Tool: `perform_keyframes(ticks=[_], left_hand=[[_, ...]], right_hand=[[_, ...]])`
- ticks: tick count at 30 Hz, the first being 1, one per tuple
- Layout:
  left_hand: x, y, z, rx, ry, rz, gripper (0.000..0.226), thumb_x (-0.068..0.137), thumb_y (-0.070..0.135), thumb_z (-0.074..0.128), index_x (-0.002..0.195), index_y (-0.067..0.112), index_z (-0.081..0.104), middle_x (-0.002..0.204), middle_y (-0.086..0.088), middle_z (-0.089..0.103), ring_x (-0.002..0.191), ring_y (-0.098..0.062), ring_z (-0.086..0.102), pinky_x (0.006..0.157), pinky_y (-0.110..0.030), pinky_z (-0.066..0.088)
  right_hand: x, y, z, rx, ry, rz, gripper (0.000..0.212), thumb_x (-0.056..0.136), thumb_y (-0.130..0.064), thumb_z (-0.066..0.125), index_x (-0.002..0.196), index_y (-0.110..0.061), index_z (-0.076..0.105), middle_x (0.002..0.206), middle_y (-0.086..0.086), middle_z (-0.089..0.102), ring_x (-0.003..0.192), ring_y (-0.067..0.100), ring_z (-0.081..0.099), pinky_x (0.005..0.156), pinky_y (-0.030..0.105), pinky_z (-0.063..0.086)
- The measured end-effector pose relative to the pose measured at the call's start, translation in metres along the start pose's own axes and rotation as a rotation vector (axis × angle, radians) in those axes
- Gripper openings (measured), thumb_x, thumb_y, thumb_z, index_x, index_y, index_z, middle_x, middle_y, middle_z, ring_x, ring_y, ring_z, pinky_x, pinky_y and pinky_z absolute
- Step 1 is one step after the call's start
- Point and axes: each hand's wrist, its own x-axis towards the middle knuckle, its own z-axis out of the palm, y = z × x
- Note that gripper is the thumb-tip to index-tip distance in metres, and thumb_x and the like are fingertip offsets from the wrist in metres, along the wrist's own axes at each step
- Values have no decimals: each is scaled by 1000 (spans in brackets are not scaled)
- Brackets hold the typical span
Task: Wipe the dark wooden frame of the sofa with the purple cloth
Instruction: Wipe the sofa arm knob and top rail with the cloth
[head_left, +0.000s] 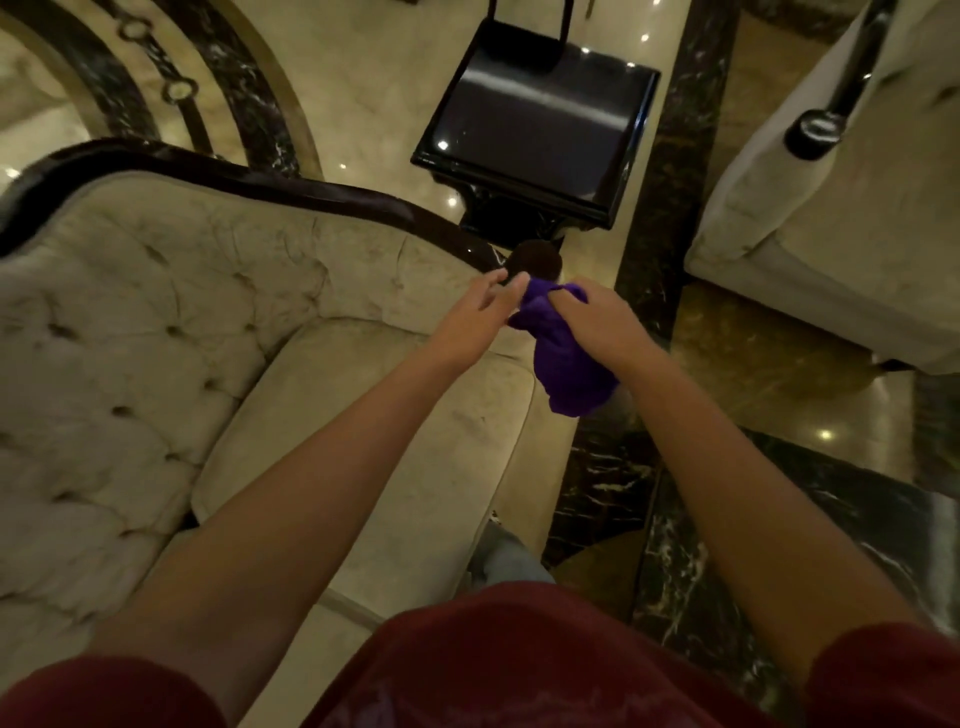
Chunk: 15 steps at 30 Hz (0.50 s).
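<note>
The purple cloth (563, 358) hangs bunched from my right hand (597, 322), which grips its top just in front of the sofa's rounded dark wooden arm end (537, 262). My left hand (480, 312) reaches in beside it, fingers touching the cloth's upper left corner. The dark wooden frame (291, 187) runs along the top of the cream tufted sofa (156, 322) from the far left down to that arm end.
A glossy black side table (540, 124) stands just beyond the sofa arm. A second cream sofa (831, 208) with a dark arm knob sits at the right. Polished marble floor (753, 395) with dark bands lies between them.
</note>
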Motion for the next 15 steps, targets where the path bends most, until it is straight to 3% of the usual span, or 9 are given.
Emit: perform_keyframes(ticks=[2, 4, 8, 11, 15], left_hand=[[-30, 10, 3, -15, -83, 15, 55, 96, 72, 42, 128, 34, 64, 112, 10, 76, 102, -8, 73, 93, -30, 52], [-59, 20, 10, -5, -142, 48, 56, 94, 76, 41, 119, 34, 69, 105, 10, 79, 99, -6, 75, 93, -33, 56], [-114, 27, 31, 7, -256, 42, 67, 92, 82, 35, 125, 33, 66, 113, -1, 78, 102, -16, 77, 97, -44, 60], [-148, 35, 58, -12, -340, 44, 66, 89, 84, 43, 125, 32, 64, 112, 0, 79, 101, -18, 78, 89, -42, 64], [-167, 43, 101, -59, -295, 33, 56, 97, 57, 61, 138, 19, 58, 117, -4, 76, 98, -17, 78, 85, -38, 65]], right_hand=[[-33, -9, -6, -21, 2, -65, 11, 104, -48, 50, 100, -42, 59, 90, -13, 66, 82, 7, 62, 65, 23, 40], [-65, -13, -10, -58, 6, -126, 15, 103, -49, 51, 110, -39, 60, 92, -14, 67, 82, 6, 63, 66, 22, 40], [-127, -1, -15, -10, 92, -95, 26, 102, -60, 46, 118, -40, 49, 96, -16, 62, 86, 8, 63, 67, 24, 45], [-166, 10, -23, 84, 237, -60, 47, 101, -71, 32, 125, -36, 50, 97, -18, 60, 89, 6, 62, 72, 26, 44], [-204, 34, -37, 328, 339, -1, 62, 99, -75, 27, 126, -29, 60, 103, -13, 63, 96, 8, 61, 80, 29, 43]])
